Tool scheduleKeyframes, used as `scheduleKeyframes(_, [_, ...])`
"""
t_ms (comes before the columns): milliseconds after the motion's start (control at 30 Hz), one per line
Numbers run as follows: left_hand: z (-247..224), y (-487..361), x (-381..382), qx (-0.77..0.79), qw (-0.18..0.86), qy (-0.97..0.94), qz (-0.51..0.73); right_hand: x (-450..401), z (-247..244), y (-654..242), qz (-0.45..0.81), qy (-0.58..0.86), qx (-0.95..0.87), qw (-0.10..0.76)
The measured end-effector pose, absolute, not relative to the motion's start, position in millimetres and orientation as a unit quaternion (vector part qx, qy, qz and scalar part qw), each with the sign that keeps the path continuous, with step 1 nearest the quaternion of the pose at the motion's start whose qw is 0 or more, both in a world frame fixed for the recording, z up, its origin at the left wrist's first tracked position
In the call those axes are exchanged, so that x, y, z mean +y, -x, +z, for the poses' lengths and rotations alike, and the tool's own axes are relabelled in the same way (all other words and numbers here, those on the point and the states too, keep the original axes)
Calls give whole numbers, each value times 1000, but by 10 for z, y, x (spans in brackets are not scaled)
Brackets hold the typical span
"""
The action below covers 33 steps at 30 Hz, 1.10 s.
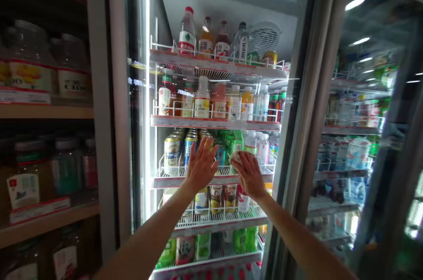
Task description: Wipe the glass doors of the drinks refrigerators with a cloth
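Note:
Ahead of me stands a lit drinks cooler behind a glass door [218, 20], which carries faint reflections. My left hand [200, 165] is raised with its fingers spread and palm toward the glass, in front of the shelf of cans; whether it touches the pane I cannot tell. Beside it, my right hand [249, 174] presses a pale crumpled cloth [235, 156] toward the glass, its fingers over it. Behind the hands are beer cans [172, 152] on the left and a green bottle [237, 141] in the middle.
Bottles line the upper cooler shelves, among them a red-capped bottle [187, 33]. At left, wooden shelving [49, 112] holds more bottles. A metal door frame [307, 108] borders the right side, and another glass-fronted cooler [353, 130] stands beyond it.

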<state>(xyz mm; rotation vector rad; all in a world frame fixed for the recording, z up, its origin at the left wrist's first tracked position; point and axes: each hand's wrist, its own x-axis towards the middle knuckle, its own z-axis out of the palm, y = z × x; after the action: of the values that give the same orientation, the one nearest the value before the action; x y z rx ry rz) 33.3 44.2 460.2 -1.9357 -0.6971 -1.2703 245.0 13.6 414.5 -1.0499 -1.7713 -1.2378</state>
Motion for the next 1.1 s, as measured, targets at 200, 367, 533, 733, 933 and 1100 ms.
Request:
scheduleKeyframes(200, [4616,-451,526,-286,348,749,-486,295,4810,-2654,-500,442,-582,464])
scheduleKeyframes(367, [4576,-492,561,-292,346,744,-491,204,4390,-2781,-488,437,-601,458])
scheduleKeyframes(533, [4557,-492,604,-277,363,737,-498,123,4046,-3060,-490,453,-604,436])
scheduleKeyframes(733, [4555,-510,620,-270,363,730,-512,301,4829,-3463,-494,483,-486,536])
scheduleKeyframes(933, [4540,-515,612,-279,363,734,-502,105,3938,-3483,-464,501,-516,517])
scheduleKeyframes(1100, [4535,-528,634,-276,362,732,-507,129,4201,-3575,-473,505,-508,513])
